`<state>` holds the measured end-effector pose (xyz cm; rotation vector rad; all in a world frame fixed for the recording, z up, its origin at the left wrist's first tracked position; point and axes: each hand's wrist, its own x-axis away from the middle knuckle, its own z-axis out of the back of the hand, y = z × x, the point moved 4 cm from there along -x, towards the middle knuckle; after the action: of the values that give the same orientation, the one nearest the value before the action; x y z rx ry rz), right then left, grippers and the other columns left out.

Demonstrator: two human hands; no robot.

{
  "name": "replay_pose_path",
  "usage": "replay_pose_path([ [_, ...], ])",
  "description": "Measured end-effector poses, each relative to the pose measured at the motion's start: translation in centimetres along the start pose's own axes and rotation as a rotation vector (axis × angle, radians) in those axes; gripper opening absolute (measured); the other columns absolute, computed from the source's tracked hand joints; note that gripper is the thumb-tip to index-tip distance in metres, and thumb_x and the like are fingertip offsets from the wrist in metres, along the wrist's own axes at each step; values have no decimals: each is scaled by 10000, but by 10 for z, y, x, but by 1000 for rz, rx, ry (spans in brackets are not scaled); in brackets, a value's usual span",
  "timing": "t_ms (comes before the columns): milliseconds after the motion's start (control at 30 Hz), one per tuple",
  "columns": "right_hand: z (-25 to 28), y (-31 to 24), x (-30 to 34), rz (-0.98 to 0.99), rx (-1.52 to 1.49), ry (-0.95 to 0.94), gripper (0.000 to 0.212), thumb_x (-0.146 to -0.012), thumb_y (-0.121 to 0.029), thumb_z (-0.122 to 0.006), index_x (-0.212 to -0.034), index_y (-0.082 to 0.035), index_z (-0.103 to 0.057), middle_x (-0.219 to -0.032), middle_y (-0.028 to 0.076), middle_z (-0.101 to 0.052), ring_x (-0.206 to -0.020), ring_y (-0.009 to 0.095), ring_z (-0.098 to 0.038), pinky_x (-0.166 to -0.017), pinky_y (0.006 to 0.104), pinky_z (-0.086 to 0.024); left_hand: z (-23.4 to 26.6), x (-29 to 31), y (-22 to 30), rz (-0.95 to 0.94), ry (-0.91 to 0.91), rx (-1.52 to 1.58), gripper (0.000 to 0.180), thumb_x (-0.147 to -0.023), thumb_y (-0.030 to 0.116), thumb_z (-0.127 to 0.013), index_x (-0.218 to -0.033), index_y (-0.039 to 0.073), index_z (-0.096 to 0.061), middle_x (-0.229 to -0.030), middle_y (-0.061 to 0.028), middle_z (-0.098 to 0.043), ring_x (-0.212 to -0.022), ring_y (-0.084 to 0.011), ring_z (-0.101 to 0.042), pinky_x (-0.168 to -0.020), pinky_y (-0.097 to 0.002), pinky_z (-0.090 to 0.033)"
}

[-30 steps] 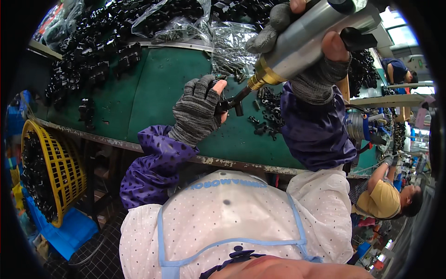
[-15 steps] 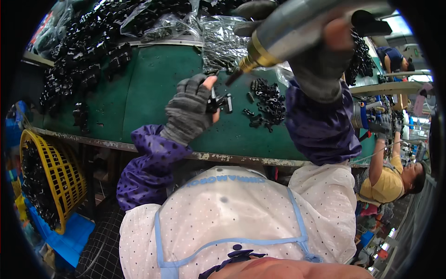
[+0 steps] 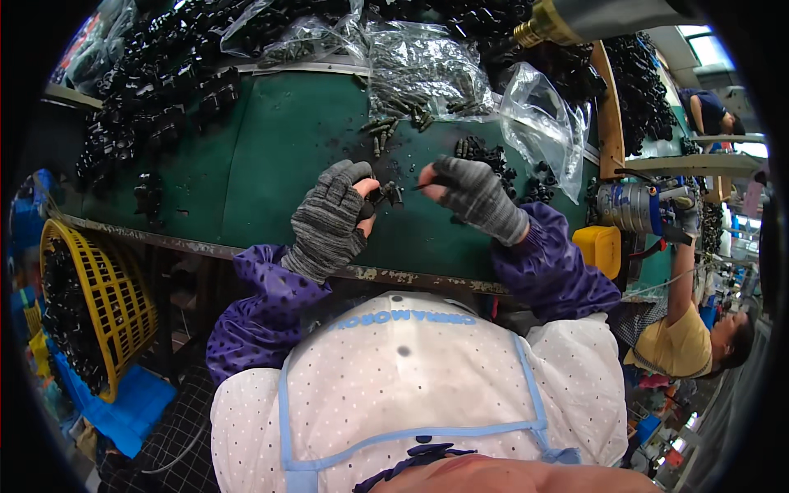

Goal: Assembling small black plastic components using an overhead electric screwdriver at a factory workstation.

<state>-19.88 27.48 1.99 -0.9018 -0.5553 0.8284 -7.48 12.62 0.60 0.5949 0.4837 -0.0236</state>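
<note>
Over the green bench top (image 3: 279,164), my left hand (image 3: 329,218), in a grey striped glove with bare fingertips, is closed on a small black part (image 3: 388,195). Facing it, my right hand (image 3: 481,197), gloved alike, has its thumb and fingers pinched together. A tiny dark thing shows at their tips, too small to name. Above and to the right hangs a power screwdriver (image 3: 592,18) with a brass-coloured collar, free of both hands. Small black parts (image 3: 493,160) lie in a pile just beyond my right hand. Several short metal pins (image 3: 382,131) are scattered farther back.
At the back, a clear plastic bag (image 3: 427,62) spills more pins. Black parts (image 3: 156,99) are heaped at the far left. A yellow basket (image 3: 123,287) stands left of the bench. To the right are a yellow container (image 3: 598,251) and a co-worker (image 3: 674,341).
My right hand has let go of the power screwdriver, which now hangs higher and farther right. That hand has come down and left, close to the part in my left hand.
</note>
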Motion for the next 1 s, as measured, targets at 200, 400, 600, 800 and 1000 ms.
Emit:
replay_pose_path([
  [200, -20, -5, -23, 96, -106, -139, 128, -791, -81, -594, -892, -2, -580, -734, 33, -580, -677, 62, -505, -615, 225, -437, -1, -1, 5, -71, 33, -2, 466, -568, -10, -657, -1011, 117, -583, -1017, -90, -556, -981, -295, -521, -809, -357, -454],
  [400, -17, -5, -33, 41, -147, -117, 119, -762, -56, -600, -869, -15, -571, -722, 67, -589, -650, 138, -555, -592, 265, -461, 0, 0, 7, -106, 44, -47, 468, -521, -19, -658, -953, 160, -646, -960, -62, -567, -934, -268, -528, -791, -344, -461],
  [600, -36, 28, -57, -150, -269, -268, 120, -769, -45, -591, -883, -10, -581, -709, 46, -590, -563, 81, -527, -532, 231, -458, -3, -3, 4, -116, 89, -62, 446, -556, 38, -637, -975, 191, -639, -956, -28, -558, -922, -248, -522, -775, -344, -462],
  [800, -21, -6, -32, 308, -15, -65, 155, -742, -91, -593, -886, -35, -594, -757, 96, -599, -680, 199, -592, -608, 296, -478, -3, 0, 7, -115, 40, -5, 473, -554, -23, -653, -995, 146, -625, -985, -55, -564, -947, -281, -519, -807, -351, -449],
  [1000, -40, -6, 0, 577, 528, 236, 279, -690, -169, -599, -958, -92, -583, -837, 97, -564, -710, 265, -559, -624, 354, -463, -4, -3, 8, -115, 17, -14, 451, -576, -24, -648, -993, 143, -614, -1016, -68, -539, -983, -291, -498, -831, -361, -432],
])
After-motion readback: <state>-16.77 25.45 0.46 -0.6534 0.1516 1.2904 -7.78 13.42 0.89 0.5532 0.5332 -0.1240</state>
